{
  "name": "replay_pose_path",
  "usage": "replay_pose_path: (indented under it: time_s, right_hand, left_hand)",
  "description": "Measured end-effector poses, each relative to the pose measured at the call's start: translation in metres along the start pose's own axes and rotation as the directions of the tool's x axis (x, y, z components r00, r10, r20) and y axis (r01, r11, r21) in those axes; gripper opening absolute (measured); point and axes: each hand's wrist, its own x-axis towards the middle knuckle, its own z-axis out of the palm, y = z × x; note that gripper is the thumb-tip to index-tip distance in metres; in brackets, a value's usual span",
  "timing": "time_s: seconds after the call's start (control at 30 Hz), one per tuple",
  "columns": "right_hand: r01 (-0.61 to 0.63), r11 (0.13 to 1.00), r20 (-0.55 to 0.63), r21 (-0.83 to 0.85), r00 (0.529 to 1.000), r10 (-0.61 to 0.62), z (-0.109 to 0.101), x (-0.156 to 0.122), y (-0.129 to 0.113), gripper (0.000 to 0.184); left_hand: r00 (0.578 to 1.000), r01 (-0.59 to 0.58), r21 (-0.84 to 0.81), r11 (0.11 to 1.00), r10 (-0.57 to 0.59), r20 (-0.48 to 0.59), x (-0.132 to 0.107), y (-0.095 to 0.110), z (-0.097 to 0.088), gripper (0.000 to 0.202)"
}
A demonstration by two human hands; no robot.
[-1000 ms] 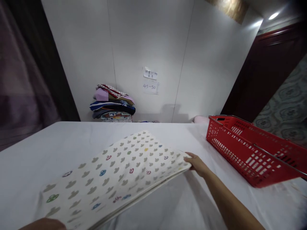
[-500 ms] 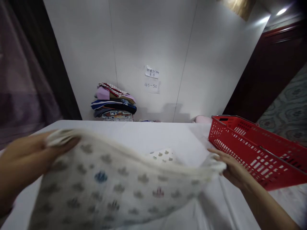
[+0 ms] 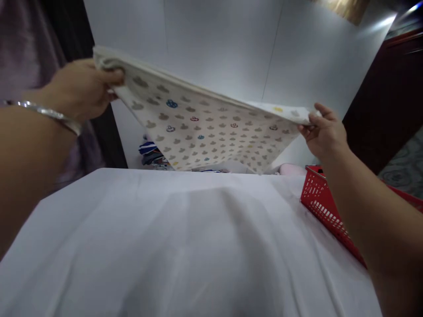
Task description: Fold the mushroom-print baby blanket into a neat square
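Two hands: one left hand (image 3: 82,88), one right hand (image 3: 325,132). One patterned cloth (image 3: 205,127), upper middle; one red basket (image 3: 322,204), right edge; one bangle (image 3: 46,113), left.

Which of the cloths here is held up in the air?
The cream cloth with small grey and coloured prints, gripped by the left hand and right hand. The white sheet lies spread out below, and the folded pile sits at the back.
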Motion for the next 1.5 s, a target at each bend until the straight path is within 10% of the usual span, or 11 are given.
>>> replay_pose_path:
  time_s: [0.13,0.2,0.33,0.43,0.57,0.8,1.03,1.1,1.2,1.33,1.5]
  right_hand:
    - [-0.253,0.961,-0.033,-0.113,0.967,0.251,-0.046,-0.072,0.049,0.039]
    - [-0.419,0.895,-0.063,-0.151,0.908,0.415,-0.073,-0.128,0.09,0.039]
    - [-0.773,0.606,-0.14,-0.19,0.632,0.762,-0.111,-0.24,0.154,0.037]
    - [-0.854,0.507,-0.174,-0.115,0.519,0.837,-0.121,-0.287,0.159,0.039]
    - [-0.81,0.578,-0.132,-0.101,0.587,0.799,-0.123,-0.305,0.133,0.045]
    - [-0.791,0.434,-0.201,-0.432,0.553,0.808,-0.128,-0.334,0.128,0.042]
    - [-0.074,0.156,0.031,-0.985,0.812,0.583,-0.139,-0.333,0.126,0.038]
    - [0.102,0.159,0.167,-0.982,0.861,0.48,-0.131,-0.335,0.126,0.038]
    - [0.252,0.4,0.407,-0.881,0.836,0.368,-0.096,-0.345,0.128,0.034]
    - [0.193,0.739,0.655,-0.645,0.638,0.405,-0.017,-0.365,0.134,0.026]
    - [0.182,0.839,0.79,-0.513,0.484,0.378,0.096,-0.381,0.147,0.035]
  left_hand:
    - [0.951,0.117,-0.016,0.993,-0.108,0.29,-0.078,-0.062,0.03,0.068]
    - [0.844,0.236,-0.052,0.97,-0.179,0.506,-0.14,-0.095,0.055,0.065]
    - [0.603,0.318,-0.013,0.948,-0.192,0.775,-0.265,-0.139,0.095,0.042]
    - [0.6,0.382,-0.015,0.924,-0.236,0.764,-0.315,-0.147,0.094,0.035]
    - [0.677,0.418,-0.031,0.908,-0.288,0.677,-0.332,-0.143,0.065,0.035]
    - [0.632,0.456,0.002,0.89,-0.325,0.703,-0.371,-0.135,0.052,0.033]
    - [0.797,0.47,-0.135,0.872,-0.354,0.49,-0.401,-0.124,0.064,0.029]
    - [0.816,0.476,-0.137,0.869,-0.378,0.438,-0.407,-0.121,0.064,0.028]
    - [0.812,0.506,-0.13,0.853,-0.42,0.405,-0.411,-0.115,0.064,0.03]
    - [0.805,0.558,-0.106,0.823,-0.506,0.309,-0.409,-0.104,0.066,0.033]
    - [0.765,0.631,-0.013,0.776,-0.62,0.173,-0.405,-0.091,0.071,0.04]
